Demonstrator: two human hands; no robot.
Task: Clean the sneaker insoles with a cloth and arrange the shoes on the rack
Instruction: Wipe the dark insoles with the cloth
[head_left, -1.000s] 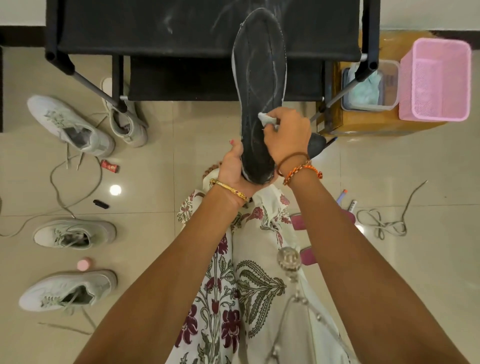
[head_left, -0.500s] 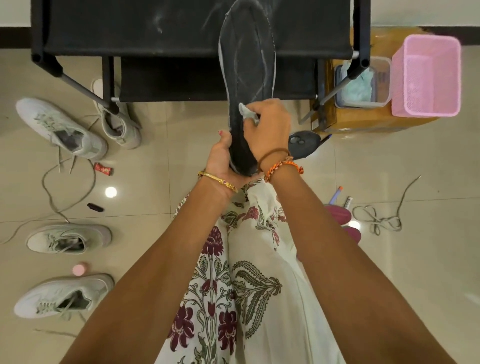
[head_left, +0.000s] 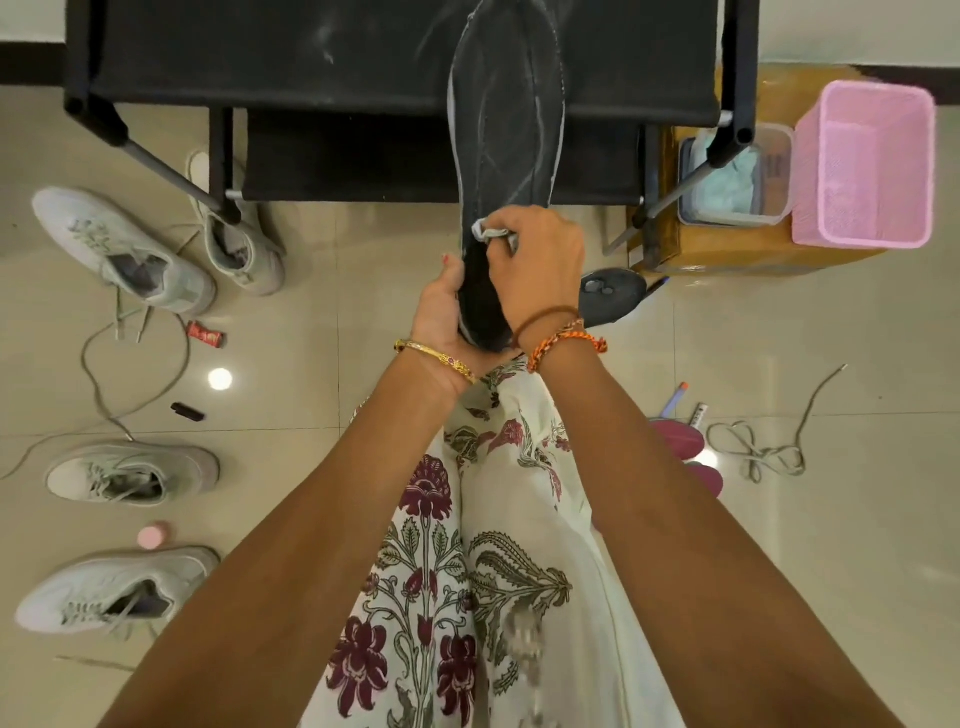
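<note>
Head view, looking down past my knees: my left hand (head_left: 441, 317) grips the heel end of the dark insole (head_left: 506, 135), fingers curled round its left edge, holding it out in front of me so its toe end reaches over the black shoe rack (head_left: 311, 57). My right hand (head_left: 540, 260) pinches a small pale cloth (head_left: 488, 231) in bunched fingers and presses it against the insole's lower part, just above my left thumb. Pale streaks run along the insole's surface.

On the floor to my left lie four light sneakers: one (head_left: 122, 249) tilted near the rack's leg, another (head_left: 241, 244) partly under the rack, and two (head_left: 130, 473) (head_left: 114, 592) side by side nearer me. A loose lace (head_left: 98, 384) trails between them. To my right, another lace (head_left: 758, 452) lies coiled on the tiles. Beside the rack's right leg stand a clear tub (head_left: 737, 176) with something pale green in it and a pink basket (head_left: 867, 161), both on a cardboard box (head_left: 727, 249).
</note>
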